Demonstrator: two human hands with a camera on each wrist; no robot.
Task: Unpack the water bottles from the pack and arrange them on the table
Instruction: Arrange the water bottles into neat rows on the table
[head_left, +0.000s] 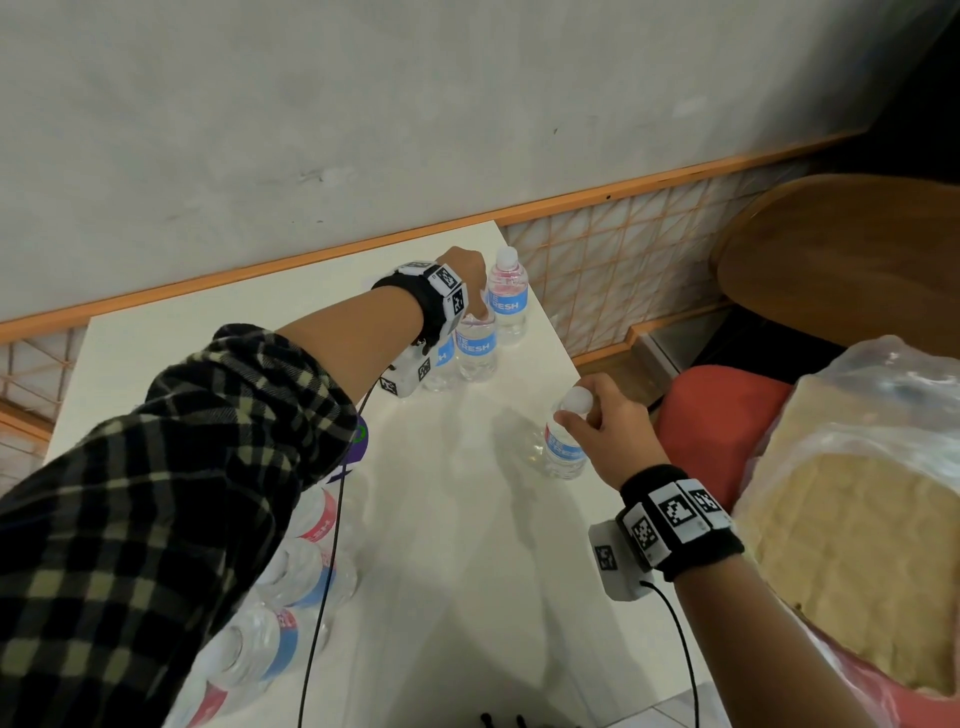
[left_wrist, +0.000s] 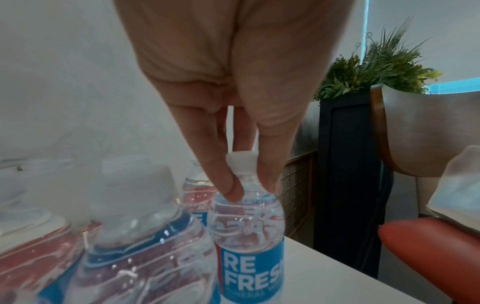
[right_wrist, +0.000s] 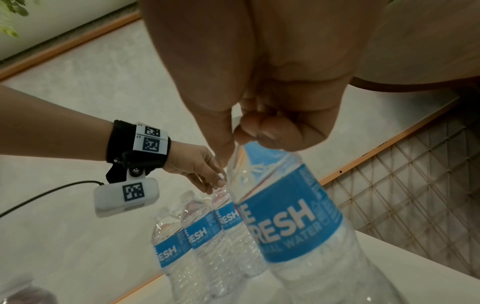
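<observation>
Three clear water bottles with blue labels stand in a row at the far right of the white table (head_left: 208, 364). My left hand (head_left: 465, 270) reaches over them and pinches the neck of the middle bottle (left_wrist: 249, 236) just below its white cap (left_wrist: 240, 159). The far bottle (head_left: 508, 299) stands free beside it. My right hand (head_left: 597, 415) grips another bottle (head_left: 563, 449) by its cap near the table's right edge, slightly tilted; I cannot tell whether its base touches the table. The wrapped pack (head_left: 291, 582) with several bottles sits at the lower left, partly hidden by my sleeve.
A red seat cushion (head_left: 717, 415) and a plastic bag with beige contents (head_left: 857, 519) lie right of the table. A round wooden chair back (head_left: 841, 244) stands behind them. The wall and an orange lattice (head_left: 623, 260) border the far side. A black cable (head_left: 322, 597) hangs over the pack.
</observation>
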